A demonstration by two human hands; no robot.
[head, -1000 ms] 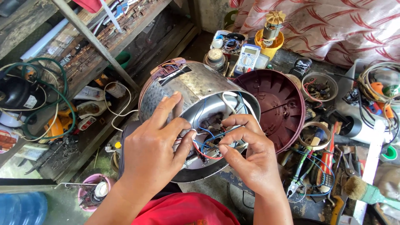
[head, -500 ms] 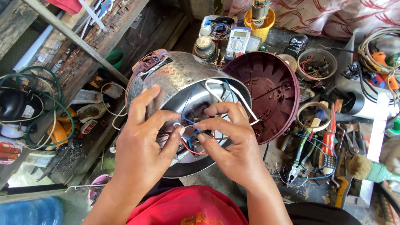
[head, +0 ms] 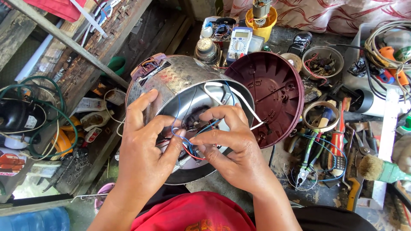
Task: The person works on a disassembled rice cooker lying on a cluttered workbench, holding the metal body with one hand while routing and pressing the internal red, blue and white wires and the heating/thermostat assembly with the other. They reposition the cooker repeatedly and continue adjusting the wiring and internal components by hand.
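Note:
A shiny metal cooker shell [head: 171, 81] lies on its side with its open bottom facing me. Inside run white, blue and red wires [head: 188, 147]. My left hand [head: 143, 154] and my right hand [head: 233, 145] meet at the shell's opening, fingertips pinching the blue and red wires between them. A white wire [head: 222, 92] loops along the inner wall above my right hand. The dark red round base cover [head: 269, 92] leans against the shell on its right.
A yellow multimeter [head: 239, 42] and a yellow cup [head: 261, 23] stand at the back. Pliers and screwdrivers [head: 325, 149] lie at the right with a brush [head: 381, 169]. A small bowl of parts [head: 322, 64] sits behind. Green hose [head: 47, 115] and clutter fill the left.
The view has shifted slightly, so the shell and my hands sit a little higher and more central. My fingers keep working the wires with small movements; both hands stay at the opening.

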